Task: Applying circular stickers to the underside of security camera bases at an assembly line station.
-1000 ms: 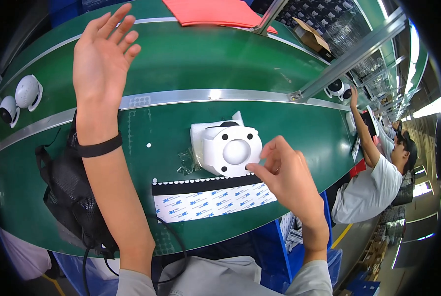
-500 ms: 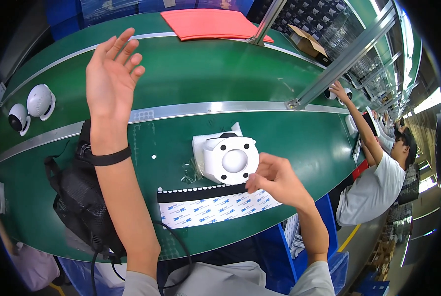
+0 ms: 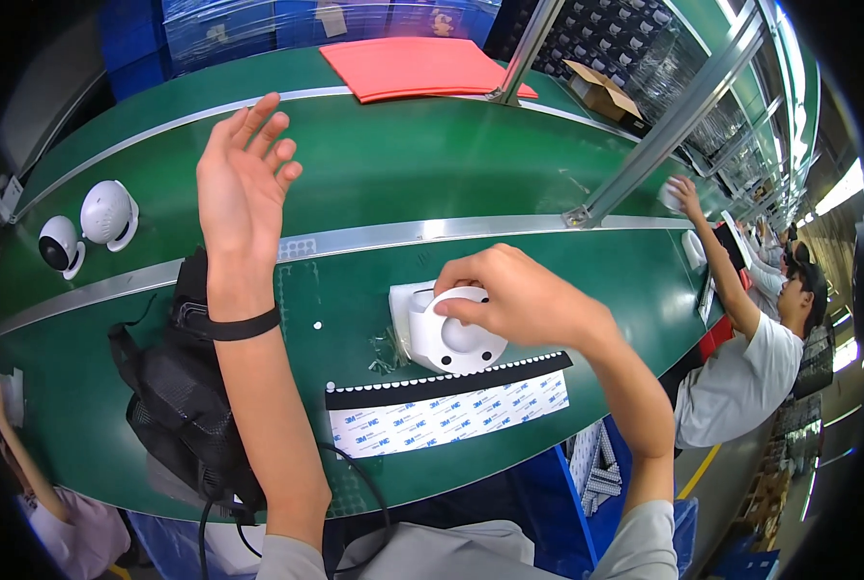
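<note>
Contact is being made by the right hand (image 3: 519, 304) with a white, rounded, hard-plastic camera housing (image 3: 446, 333), which is resting on the green conveyor-style workbench (image 3: 509, 184) just behind a long strip of printed adhesive backing paper with a black upper edge (image 3: 448, 404). The fingers are being closed over the housing's top and right side, thumb at the front rim. The left hand (image 3: 244, 179) is being held raised above the bench, fingers spread apart, gripping nothing.

The housing is judged light, rigid and smooth-skinned, hence prone to slipping; a hold across the round body, clear of the front face, is judged soundest. A scrap of clear film (image 3: 386, 350) is lying against its left side.

Open bench is being left behind the housing as far as the silver metal rail (image 3: 374, 237). Room leftward is being limited by the left forearm and a black mesh bag (image 3: 176, 396). Two further white round cameras (image 3: 84, 227) are standing well apart at far left. The near bench edge is lying close in front of the strip.
</note>
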